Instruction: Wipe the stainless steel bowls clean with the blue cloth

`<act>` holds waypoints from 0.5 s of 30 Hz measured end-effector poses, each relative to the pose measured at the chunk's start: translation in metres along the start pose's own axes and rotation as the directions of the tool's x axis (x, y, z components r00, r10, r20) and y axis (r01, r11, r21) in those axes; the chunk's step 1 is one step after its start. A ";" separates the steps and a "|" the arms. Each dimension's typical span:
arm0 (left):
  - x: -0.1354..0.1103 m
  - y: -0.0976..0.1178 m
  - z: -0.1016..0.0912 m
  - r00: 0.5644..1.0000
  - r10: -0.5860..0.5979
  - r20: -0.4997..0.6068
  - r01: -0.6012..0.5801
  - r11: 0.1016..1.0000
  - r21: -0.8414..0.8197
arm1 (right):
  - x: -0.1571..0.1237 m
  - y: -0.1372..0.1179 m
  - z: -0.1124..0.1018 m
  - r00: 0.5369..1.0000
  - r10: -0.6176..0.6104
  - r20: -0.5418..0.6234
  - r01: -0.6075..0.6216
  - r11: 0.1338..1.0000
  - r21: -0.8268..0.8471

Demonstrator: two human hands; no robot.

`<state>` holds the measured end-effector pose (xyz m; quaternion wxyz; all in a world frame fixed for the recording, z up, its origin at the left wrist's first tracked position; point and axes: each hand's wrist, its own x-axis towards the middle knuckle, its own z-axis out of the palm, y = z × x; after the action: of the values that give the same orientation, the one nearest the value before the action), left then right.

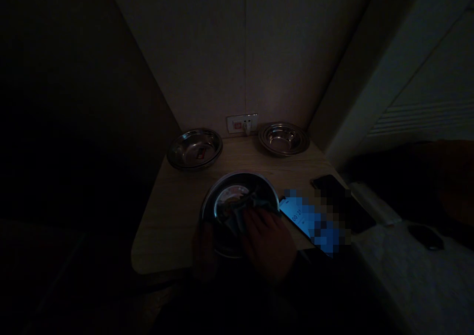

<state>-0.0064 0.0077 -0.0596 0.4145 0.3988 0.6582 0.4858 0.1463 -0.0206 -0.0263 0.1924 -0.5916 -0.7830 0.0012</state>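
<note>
A round metal basin (213, 197) stands on the small wooden table, near its front edge. Gripping the basin's left rim is my left hand (205, 248), its fingers dim in the low light. Inside the bowl, my right hand (267, 241) presses a dark cloth (237, 217) against the right part of the inner wall. The fingers of that hand lie over the cloth, close together. Part of the basin's floor shows a pale round patch beyond the cloth.
Metal bowls (181, 147) with a red label sit at the back left, and nested metal bowls (284, 138) at the back right. A wall socket (242, 124) is between them. A lit phone (296, 214) and a dark phone (344, 202) lie at the right on the table (166, 226).
</note>
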 end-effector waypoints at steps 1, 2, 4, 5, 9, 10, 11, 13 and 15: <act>0.000 0.001 0.001 1.000 -0.010 0.007 0.010 1.000 -0.015 | 0.006 0.002 0.000 1.000 -0.006 -0.006 0.006 1.000 -0.014; -0.001 0.003 0.001 1.000 -0.016 0.007 0.016 1.000 -0.026 | 0.013 0.003 -0.001 1.000 -0.017 -0.012 0.017 1.000 -0.024; -0.001 0.004 0.002 1.000 -0.008 -0.024 0.008 1.000 -0.012 | 0.028 0.004 -0.002 0.999 -0.047 -0.020 0.046 0.999 -0.028; 0.000 0.004 0.002 0.999 0.005 -0.034 -0.005 1.000 0.000 | 0.035 0.003 -0.002 0.998 -0.059 -0.022 0.058 0.998 -0.024; 0.002 -0.001 0.000 0.998 0.053 -0.035 -0.052 0.998 0.026 | 0.051 -0.001 -0.002 0.997 -0.077 -0.021 0.077 0.997 -0.016; 0.003 -0.003 -0.002 0.998 0.046 -0.044 -0.045 0.999 0.026 | 0.051 -0.001 -0.003 0.998 -0.067 -0.019 0.067 0.997 -0.027; 0.003 -0.004 -0.003 0.998 0.031 -0.058 -0.029 0.999 0.029 | 0.050 -0.001 -0.003 0.999 -0.054 -0.011 0.053 0.998 -0.042; 0.002 -0.006 -0.005 0.996 -0.005 -0.087 0.009 0.999 0.040 | 0.044 -0.001 -0.005 1.000 -0.005 0.017 0.007 0.997 -0.080; 0.001 -0.006 -0.004 0.993 -0.035 -0.112 0.040 0.998 0.042 | 0.034 -0.001 -0.008 0.997 0.045 0.065 -0.038 0.994 -0.105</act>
<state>-0.0115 0.0060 -0.0649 0.3773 0.3677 0.6981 0.4849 0.1398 0.0084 -0.0087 0.1350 -0.6166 -0.7755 -0.0157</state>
